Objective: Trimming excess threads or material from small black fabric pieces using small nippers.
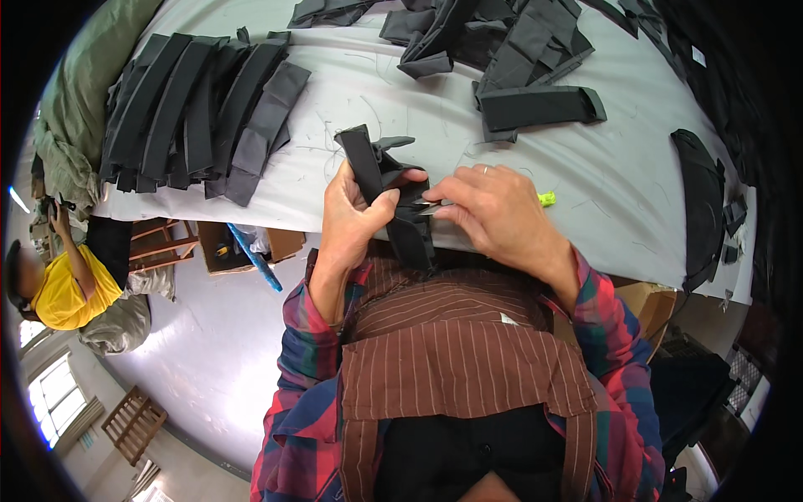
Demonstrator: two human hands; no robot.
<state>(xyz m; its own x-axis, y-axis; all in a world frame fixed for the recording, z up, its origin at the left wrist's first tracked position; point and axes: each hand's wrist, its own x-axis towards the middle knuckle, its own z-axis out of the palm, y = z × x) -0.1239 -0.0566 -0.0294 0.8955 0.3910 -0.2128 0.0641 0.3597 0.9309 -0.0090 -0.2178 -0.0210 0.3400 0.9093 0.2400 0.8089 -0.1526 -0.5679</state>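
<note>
My left hand [355, 205] is closed around a folded black fabric strip [410, 238], its thumb on the front. One end of the strip stands up past the fingers and the other hangs toward my apron. Close on the right, my right hand [493, 209] pinches a small metal-tipped tool [428, 209] between thumb and fingers, its tip at the fabric. Most of the tool is hidden by the hand. A bright yellow-green piece [546, 198] shows just beyond the right hand; I cannot tell whether it belongs to the tool.
Overlapping black fabric strips [188, 113] lie at the table's left. More black fabric pieces [535, 50] are heaped at the far side, with dark pieces [701, 209] at the right edge. Loose threads dot the white cloth [619, 226]. A person in yellow [75, 289] is at far left.
</note>
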